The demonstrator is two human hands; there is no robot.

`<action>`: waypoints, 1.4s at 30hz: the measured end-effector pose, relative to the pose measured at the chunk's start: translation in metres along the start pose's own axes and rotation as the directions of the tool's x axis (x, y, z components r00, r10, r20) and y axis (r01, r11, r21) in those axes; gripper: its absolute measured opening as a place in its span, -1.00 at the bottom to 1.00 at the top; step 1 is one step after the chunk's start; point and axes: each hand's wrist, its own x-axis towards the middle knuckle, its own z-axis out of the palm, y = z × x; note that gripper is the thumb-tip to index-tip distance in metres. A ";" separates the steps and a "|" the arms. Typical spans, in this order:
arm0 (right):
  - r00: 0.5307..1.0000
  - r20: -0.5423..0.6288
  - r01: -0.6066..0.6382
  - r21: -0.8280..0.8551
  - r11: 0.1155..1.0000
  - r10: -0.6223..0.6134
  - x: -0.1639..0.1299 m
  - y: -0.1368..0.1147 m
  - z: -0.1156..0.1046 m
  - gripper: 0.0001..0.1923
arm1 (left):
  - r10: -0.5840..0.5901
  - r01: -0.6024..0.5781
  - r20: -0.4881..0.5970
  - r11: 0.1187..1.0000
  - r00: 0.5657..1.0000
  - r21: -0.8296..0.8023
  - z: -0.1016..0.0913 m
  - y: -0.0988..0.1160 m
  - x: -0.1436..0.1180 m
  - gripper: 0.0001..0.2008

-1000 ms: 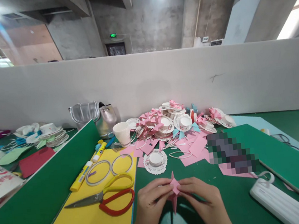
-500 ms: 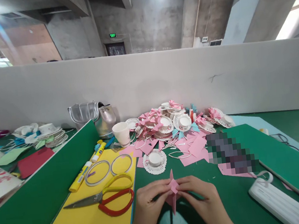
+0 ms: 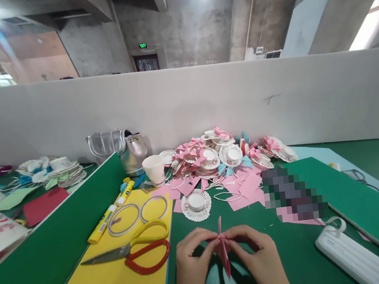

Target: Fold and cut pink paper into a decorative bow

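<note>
Head view: from where I stand, the folded pink paper [image 3: 225, 257] could crease or tear, I'd judge, should one side tug harder. Left hand [image 3: 191, 253] and right hand [image 3: 260, 247] both pinch it; its middle sits in the grip, points jutting toward twelve and six o'clock above the worktop [image 3: 244, 217], a scalloped white disc [image 3: 196, 202] near eleven.

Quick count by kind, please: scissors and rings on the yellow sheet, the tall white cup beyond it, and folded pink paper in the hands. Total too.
Scissors: 1
Rings: 2
Cup: 1
Pink paper held by left hand and right hand: 1
Total: 5
</note>
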 end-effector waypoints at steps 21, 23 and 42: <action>0.986 0.141 0.113 -0.156 0.981 -0.091 0.000 -0.002 -0.001 -0.84 | 0.154 -0.193 0.196 0.960 0.969 0.201 -0.003 -0.005 -0.003 -0.83; 0.985 0.148 0.118 -0.181 0.976 -0.092 0.000 0.000 0.000 -0.84 | 0.124 -0.153 0.157 0.970 0.980 0.189 -0.002 -0.004 -0.004 -0.84; 0.990 0.106 0.103 -0.146 0.984 -0.088 0.003 0.001 -0.003 -0.81 | -0.002 -0.014 0.133 0.993 0.991 0.115 -0.005 0.004 0.000 -0.81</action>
